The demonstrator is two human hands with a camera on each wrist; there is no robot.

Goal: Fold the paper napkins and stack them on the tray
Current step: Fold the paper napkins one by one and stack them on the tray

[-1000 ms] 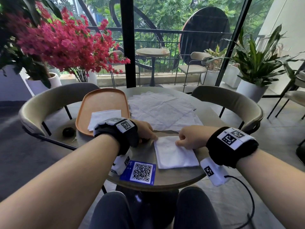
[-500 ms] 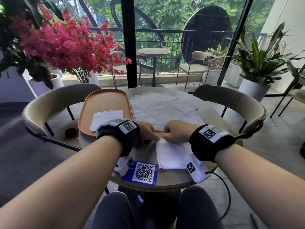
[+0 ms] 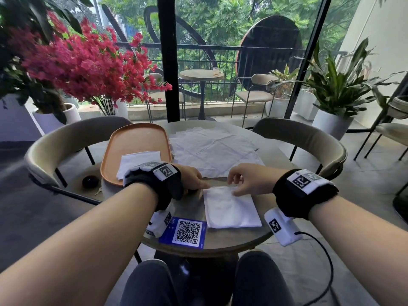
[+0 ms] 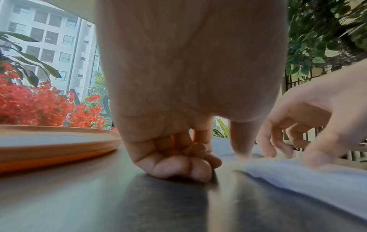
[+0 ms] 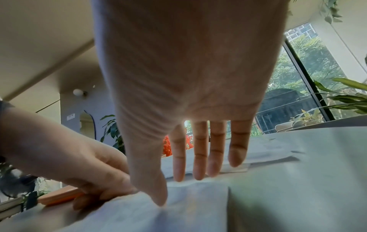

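A folded white napkin (image 3: 231, 208) lies on the round table near me. My left hand (image 3: 198, 185) rests at its far-left corner: three fingers are curled under on the table (image 4: 178, 169), and the straight index finger (image 4: 242, 141) touches the napkin's edge (image 4: 298, 177). My right hand (image 3: 234, 186) hovers over the far edge with fingers (image 5: 198, 157) straight and spread, the thumb tip (image 5: 158, 197) pressing the napkin (image 5: 198, 216). The orange tray (image 3: 136, 138) stands at the left and holds one folded napkin (image 3: 138, 160). A pile of unfolded napkins (image 3: 212, 149) lies beyond my hands.
A blue QR card (image 3: 185, 233) lies at the table's near edge. A small black ball (image 3: 90, 181) sits left of the tray. Beige chairs (image 3: 309, 140) flank the table, with red flowers (image 3: 77, 62) at the left and potted plants at the right.
My right hand slid left along the napkin's far edge as a fist, then came back right and opened its fingers. The left hand stayed at the corner.
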